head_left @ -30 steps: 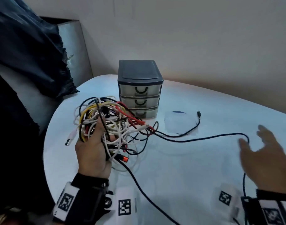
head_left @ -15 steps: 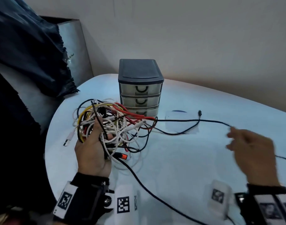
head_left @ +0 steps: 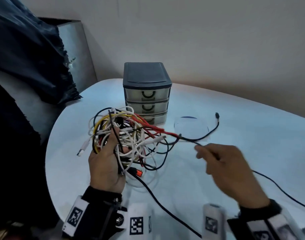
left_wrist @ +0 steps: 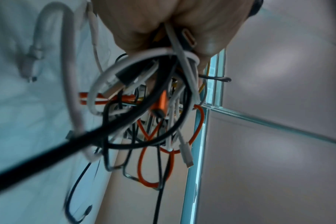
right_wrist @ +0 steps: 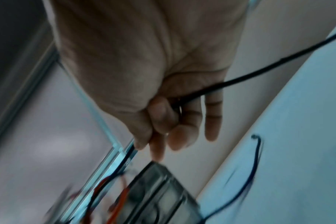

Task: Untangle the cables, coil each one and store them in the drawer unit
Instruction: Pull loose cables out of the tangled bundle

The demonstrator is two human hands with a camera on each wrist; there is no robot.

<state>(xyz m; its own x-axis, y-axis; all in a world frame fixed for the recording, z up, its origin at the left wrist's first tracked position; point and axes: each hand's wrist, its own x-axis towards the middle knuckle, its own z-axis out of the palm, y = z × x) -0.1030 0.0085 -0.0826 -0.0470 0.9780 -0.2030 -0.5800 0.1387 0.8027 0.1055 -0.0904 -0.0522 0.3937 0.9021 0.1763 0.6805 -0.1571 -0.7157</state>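
Observation:
My left hand (head_left: 105, 163) grips a tangled bundle of cables (head_left: 129, 135), white, yellow, red and black, held above the white table (head_left: 183, 179). The left wrist view shows the tangle (left_wrist: 150, 109) hanging from my curled fingers (left_wrist: 207, 40). My right hand (head_left: 229, 172) pinches a thin black cable (head_left: 190, 140) that leads out of the bundle; in the right wrist view that cable (right_wrist: 240, 78) passes through my curled fingers (right_wrist: 163, 115). The grey three-drawer unit (head_left: 146, 94) stands behind the bundle with all drawers closed.
A thick black cable (head_left: 158, 200) trails from the bundle toward the table's near edge. Another black cable end (head_left: 217, 116) lies beside a white paper (head_left: 190, 127) right of the drawers. A dark cloth (head_left: 27, 54) hangs at the left. The wall stands close behind.
My right hand has moved left from the table's right side toward the bundle and taken hold of the thin black cable. The left hand has stayed holding the tangle.

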